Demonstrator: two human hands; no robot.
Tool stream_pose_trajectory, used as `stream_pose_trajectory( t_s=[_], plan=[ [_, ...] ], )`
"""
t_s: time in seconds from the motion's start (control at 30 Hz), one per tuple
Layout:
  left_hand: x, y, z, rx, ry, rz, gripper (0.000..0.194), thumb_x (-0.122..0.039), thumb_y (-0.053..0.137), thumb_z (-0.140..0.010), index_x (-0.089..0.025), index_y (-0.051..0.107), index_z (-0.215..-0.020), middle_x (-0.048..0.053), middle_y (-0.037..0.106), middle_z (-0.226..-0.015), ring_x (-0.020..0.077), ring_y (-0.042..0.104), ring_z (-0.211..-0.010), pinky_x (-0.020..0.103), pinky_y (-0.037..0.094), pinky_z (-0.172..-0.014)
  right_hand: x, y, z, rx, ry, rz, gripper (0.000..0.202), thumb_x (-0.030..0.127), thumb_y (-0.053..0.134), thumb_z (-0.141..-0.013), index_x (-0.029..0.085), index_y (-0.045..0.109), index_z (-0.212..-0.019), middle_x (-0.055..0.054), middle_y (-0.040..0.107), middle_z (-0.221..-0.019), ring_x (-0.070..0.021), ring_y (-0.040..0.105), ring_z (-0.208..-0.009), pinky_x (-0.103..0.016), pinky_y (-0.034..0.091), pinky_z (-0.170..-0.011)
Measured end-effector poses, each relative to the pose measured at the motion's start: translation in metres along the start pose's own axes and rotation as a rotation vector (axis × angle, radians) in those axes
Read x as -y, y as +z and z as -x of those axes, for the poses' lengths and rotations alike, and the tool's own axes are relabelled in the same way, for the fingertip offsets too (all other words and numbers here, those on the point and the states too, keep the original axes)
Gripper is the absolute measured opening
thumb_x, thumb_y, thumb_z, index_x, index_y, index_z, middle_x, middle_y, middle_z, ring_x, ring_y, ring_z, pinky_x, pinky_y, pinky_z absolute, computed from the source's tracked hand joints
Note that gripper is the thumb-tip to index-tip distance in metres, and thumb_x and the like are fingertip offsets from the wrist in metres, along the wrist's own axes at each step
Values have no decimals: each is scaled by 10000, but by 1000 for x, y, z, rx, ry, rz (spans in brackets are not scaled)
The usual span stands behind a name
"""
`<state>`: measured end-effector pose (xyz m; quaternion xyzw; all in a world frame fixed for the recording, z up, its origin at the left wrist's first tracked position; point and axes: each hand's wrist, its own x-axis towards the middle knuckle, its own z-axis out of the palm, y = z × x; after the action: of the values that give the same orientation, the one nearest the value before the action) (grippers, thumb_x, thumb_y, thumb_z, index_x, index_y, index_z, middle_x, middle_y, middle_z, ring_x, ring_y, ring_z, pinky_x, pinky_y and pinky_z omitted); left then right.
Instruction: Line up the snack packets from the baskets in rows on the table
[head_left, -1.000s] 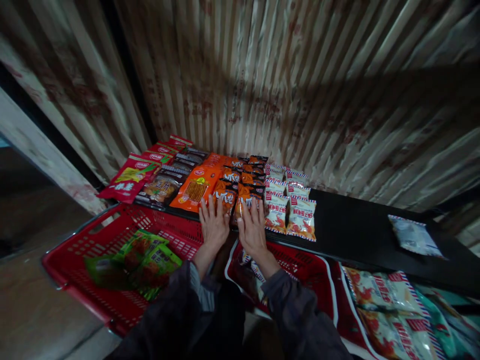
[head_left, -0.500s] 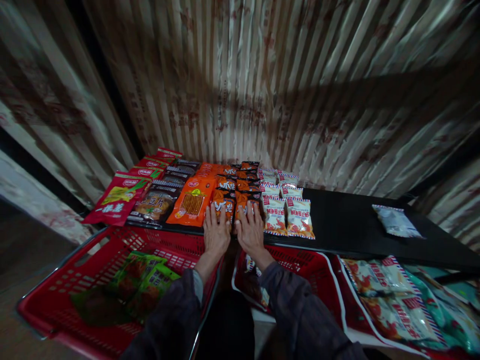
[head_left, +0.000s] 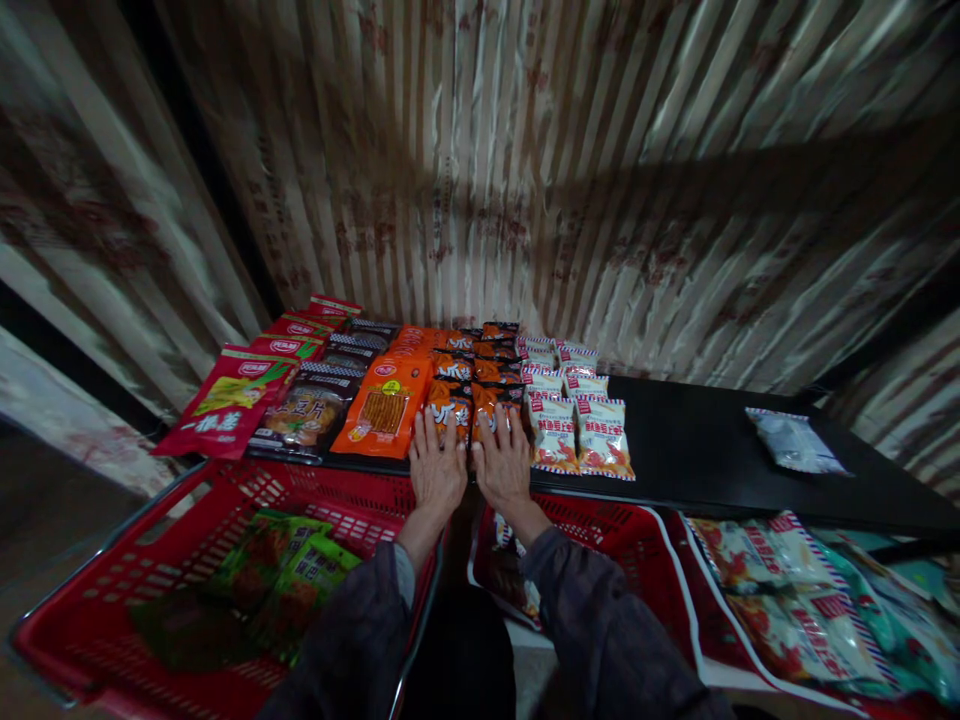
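My left hand (head_left: 437, 470) lies palm down, fingers extended, on the front black-and-orange packet (head_left: 451, 400) of one row. Beside it my right hand (head_left: 503, 468) rests likewise on the front packet (head_left: 491, 398) of the neighbouring row. Both rows stand on the black shelf (head_left: 675, 440). Just left of my left hand is a flat orange packet (head_left: 385, 405). To the right of my right hand are two rows of white packets with red print (head_left: 602, 432).
Further left are dark packets (head_left: 307, 410) and red packets (head_left: 229, 400). A lone pale packet (head_left: 796, 441) lies at the shelf's right. Below stand a red basket (head_left: 82, 610) with green packets (head_left: 311, 570), a middle red basket (head_left: 645, 560) and another holding white packets (head_left: 810, 600).
Both hands stay on the same two front packets, with only a slight shift. The view has moved a little, so the left basket and red packets appear further left.
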<state>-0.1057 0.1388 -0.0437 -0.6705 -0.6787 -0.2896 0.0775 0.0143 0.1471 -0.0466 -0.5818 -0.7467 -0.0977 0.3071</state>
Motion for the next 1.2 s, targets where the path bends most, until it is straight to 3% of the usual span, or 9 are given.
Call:
stream_pose_trajectory(
  t_s=[0.3,0.9,1.2],
  plan=[
    [-1,-2,-1,9,-14,0,510,-293,396,-946,-219,410,-1451,150,220,-1589,336,210,-1461,544,355,-1077,4,-3,-2,29,2,42,507,320,396,-966,206,390,-1460,-99,282,-1577,-301,135,-1465,-482,242,-1130],
    [2,3,-1,10,-10,27,523,-288,392,-943,-203,397,-1459,168,239,-1581,349,199,-1461,562,334,-1082,5,-4,-4,43,13,16,510,352,382,-969,198,393,-1455,-115,277,-1578,-306,121,-1475,-508,252,-1128],
    [3,-2,1,-112,46,53,501,-287,414,-940,-172,443,-1427,176,222,-1584,321,116,-1482,561,207,-1158,-13,-12,-11,-10,-41,-84,494,291,297,-986,171,399,-1454,-90,191,-1612,-270,5,-1499,-489,231,-1165]
  ],
)
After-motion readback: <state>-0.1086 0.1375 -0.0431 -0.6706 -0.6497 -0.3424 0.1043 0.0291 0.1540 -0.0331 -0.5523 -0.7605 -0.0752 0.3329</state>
